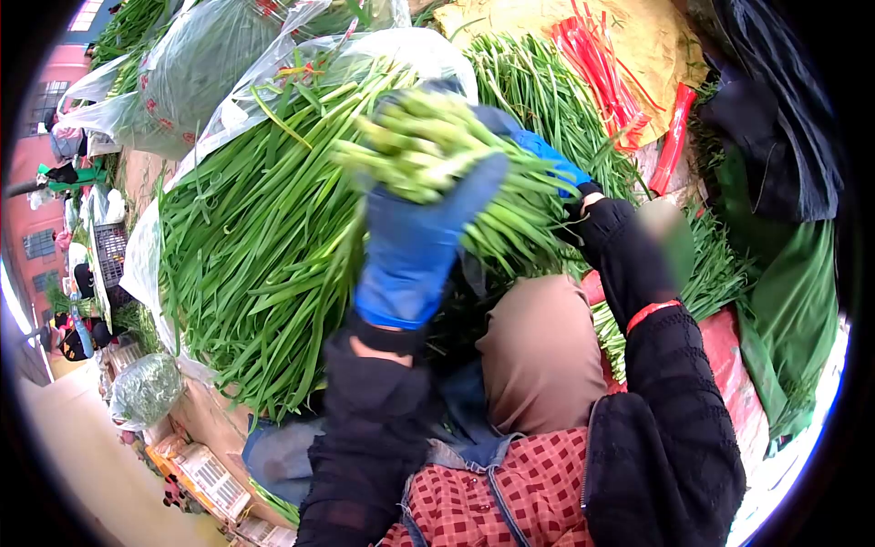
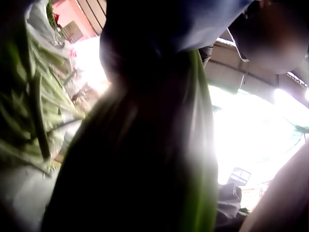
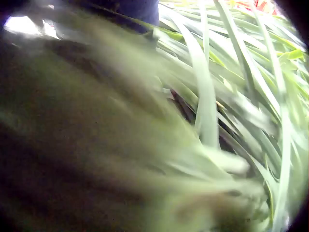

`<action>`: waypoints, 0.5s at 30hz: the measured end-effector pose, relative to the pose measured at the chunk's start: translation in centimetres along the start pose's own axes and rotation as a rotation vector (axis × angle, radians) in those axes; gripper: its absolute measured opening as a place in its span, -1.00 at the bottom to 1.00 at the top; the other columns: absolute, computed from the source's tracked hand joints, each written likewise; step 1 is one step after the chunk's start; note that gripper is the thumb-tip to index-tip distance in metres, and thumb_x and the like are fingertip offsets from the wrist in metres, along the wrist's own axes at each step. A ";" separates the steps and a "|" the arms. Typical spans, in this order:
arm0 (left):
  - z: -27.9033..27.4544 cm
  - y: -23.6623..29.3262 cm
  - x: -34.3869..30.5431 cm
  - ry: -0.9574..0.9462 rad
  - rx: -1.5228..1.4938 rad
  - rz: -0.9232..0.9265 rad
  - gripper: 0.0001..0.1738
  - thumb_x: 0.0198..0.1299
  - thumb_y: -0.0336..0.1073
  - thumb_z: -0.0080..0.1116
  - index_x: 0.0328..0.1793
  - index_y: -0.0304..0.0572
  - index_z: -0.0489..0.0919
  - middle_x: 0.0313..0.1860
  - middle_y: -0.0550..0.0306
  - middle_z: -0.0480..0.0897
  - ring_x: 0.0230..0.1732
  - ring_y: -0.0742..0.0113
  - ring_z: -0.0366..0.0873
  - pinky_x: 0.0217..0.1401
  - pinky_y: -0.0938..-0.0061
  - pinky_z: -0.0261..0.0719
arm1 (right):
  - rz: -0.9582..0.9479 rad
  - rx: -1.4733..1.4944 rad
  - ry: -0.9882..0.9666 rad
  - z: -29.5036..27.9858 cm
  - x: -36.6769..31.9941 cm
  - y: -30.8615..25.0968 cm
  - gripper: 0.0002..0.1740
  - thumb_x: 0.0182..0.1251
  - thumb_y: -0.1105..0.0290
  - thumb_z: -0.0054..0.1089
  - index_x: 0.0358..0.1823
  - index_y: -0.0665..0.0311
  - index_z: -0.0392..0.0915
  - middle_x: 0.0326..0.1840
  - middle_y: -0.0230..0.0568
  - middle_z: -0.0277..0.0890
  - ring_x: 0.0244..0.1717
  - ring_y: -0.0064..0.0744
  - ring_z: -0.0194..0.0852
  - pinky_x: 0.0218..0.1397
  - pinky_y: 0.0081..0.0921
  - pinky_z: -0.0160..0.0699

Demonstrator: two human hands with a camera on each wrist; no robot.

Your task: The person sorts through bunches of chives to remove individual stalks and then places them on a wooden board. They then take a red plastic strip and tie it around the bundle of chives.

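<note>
In the head view a thick bundle of garlic chives is held up over a large heap, its pale cut ends toward me and its leaves trailing right. My left hand, in a blue glove, grips the bundle from below with the thumb along its right side. Across the far side reaches my right hand, also blue-gloved, holding the bundle; its fingers are mostly hidden. Motion blurs the stalk ends. The left wrist view has a dark glove above shadowed greens. Long flat leaves fill much of the right wrist view.
The heap of loose chives lies on white plastic sheeting. Plastic bags of greens stand beyond it. Red ties lie on yellow sacking at the back. A green cloth is at the right, near my covered knee.
</note>
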State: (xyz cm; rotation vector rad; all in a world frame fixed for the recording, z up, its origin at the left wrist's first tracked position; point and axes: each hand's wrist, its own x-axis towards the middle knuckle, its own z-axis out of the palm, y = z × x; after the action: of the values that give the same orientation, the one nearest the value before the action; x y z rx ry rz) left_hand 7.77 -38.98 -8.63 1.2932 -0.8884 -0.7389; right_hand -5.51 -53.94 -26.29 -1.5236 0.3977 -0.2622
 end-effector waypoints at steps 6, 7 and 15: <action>-7.4 5.8 3.9 -0.001 -0.301 0.015 -0.62 0.11 -0.28 0.13 0.03 -0.34 0.48 -0.03 -0.08 0.57 0.01 0.13 0.55 0.16 0.20 0.51 | 0.112 0.317 0.366 2.3 -1.5 -5.6 -0.49 0.35 0.07 0.05 0.18 0.27 0.43 0.03 -0.27 0.52 -0.02 -0.45 0.47 0.13 -0.51 0.42; -8.4 5.5 4.7 0.167 -0.375 0.006 -0.62 0.12 -0.28 0.12 0.04 -0.34 0.48 0.00 -0.10 0.57 0.04 0.10 0.54 0.17 0.20 0.51 | -0.043 0.272 0.341 1.9 -1.9 -6.1 -0.50 0.37 0.08 0.04 0.17 0.29 0.44 0.03 -0.27 0.52 -0.03 -0.47 0.46 0.12 -0.53 0.43; -9.6 16.7 3.0 0.460 -0.448 0.386 -0.63 0.18 -0.27 0.10 0.02 -0.40 0.53 -0.02 -0.12 0.61 -0.03 0.10 0.59 0.16 0.29 0.51 | 0.196 0.296 0.490 2.8 -7.2 -17.5 -0.32 0.36 0.01 -0.01 0.39 0.23 0.13 0.32 -0.21 0.26 0.24 -0.42 0.30 0.28 -0.43 0.34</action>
State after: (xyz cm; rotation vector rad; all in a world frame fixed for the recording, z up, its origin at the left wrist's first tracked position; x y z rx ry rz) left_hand 17.22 -34.56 7.84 0.8075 -0.5313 -0.2883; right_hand -9.52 -49.09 -8.22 -1.1105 0.8519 -0.5181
